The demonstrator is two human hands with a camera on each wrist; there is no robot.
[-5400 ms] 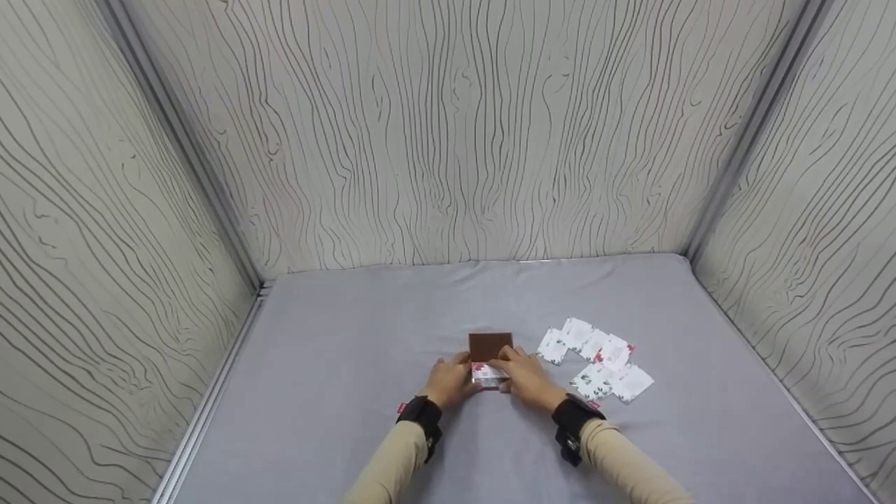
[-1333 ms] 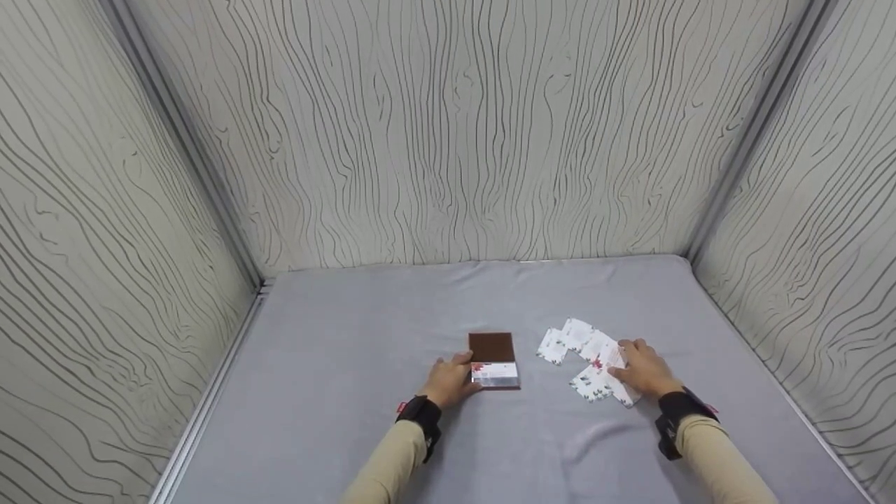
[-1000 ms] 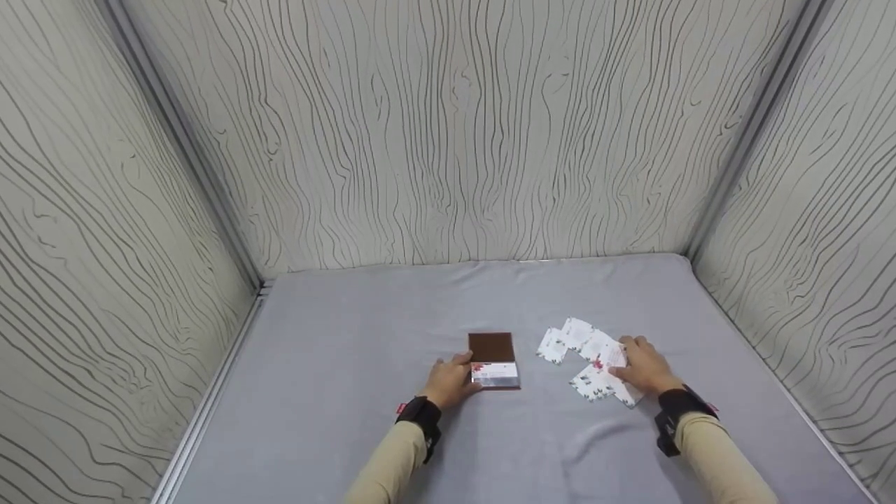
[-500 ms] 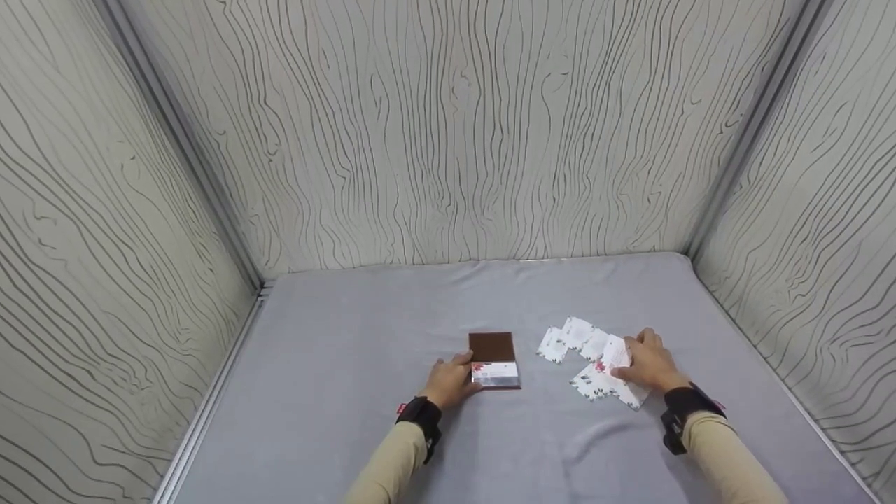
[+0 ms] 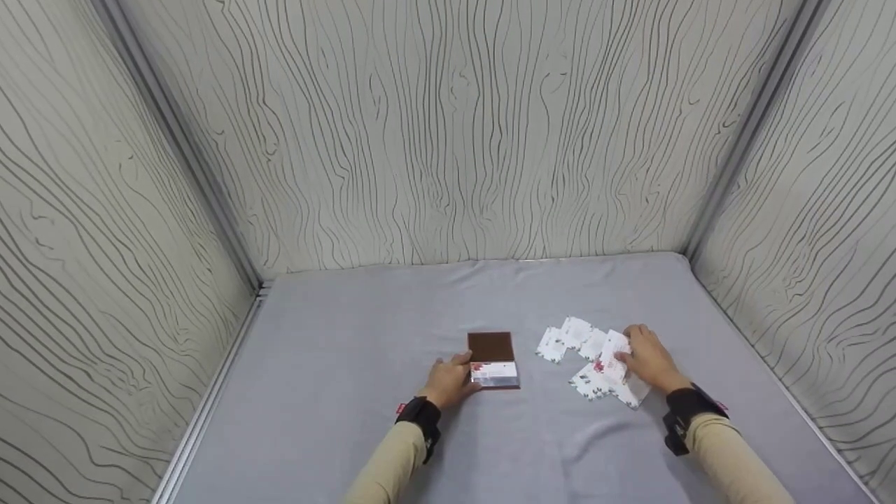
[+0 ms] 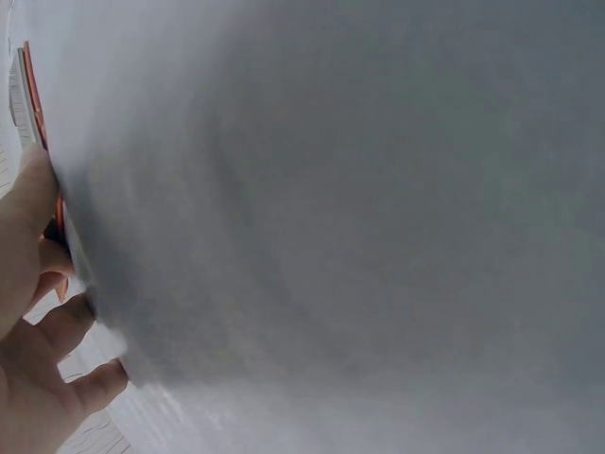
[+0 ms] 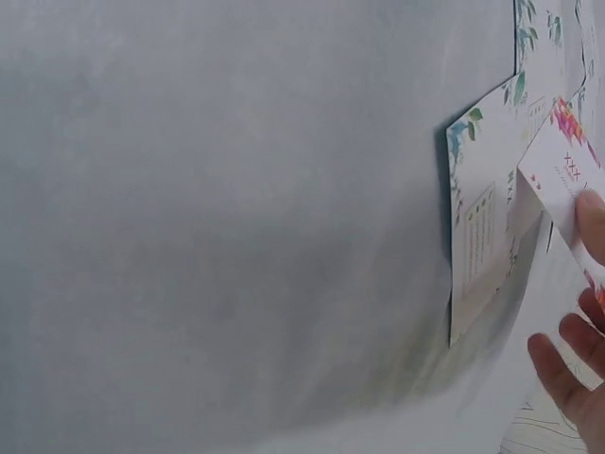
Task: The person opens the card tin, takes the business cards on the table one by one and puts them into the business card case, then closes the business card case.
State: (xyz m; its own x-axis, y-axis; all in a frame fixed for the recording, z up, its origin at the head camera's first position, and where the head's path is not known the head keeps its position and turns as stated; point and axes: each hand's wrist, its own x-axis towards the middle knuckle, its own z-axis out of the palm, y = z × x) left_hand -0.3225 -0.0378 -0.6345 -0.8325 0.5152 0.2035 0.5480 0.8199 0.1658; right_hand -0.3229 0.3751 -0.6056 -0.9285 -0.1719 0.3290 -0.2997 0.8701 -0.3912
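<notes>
A brown card holder (image 5: 491, 347) lies open flat on the table, a white card with a red flower print (image 5: 493, 369) under the clear pocket of its near half. My left hand (image 5: 446, 381) holds the holder's left edge; in the left wrist view my thumb lies against its orange-brown rim (image 6: 38, 104). To the right, my right hand (image 5: 651, 358) pinches a business card with red flowers (image 5: 614, 357) between thumb and fingers. That card is tilted over white cards with green leaf corners (image 5: 590, 381). In the right wrist view my thumb covers part of its print.
More white leaf-patterned cards (image 5: 576, 332) lie overlapping between the holder and my right hand. Grey cloth (image 5: 350, 336) covers the table, with a small fold in front of the cards. Wood-grain panels (image 5: 448, 140) stand at the back and sides.
My right hand has left the holder for the loose cards and taken the red-flowered card, now shifted slightly away from me and raised. My left hand has stayed at the holder.
</notes>
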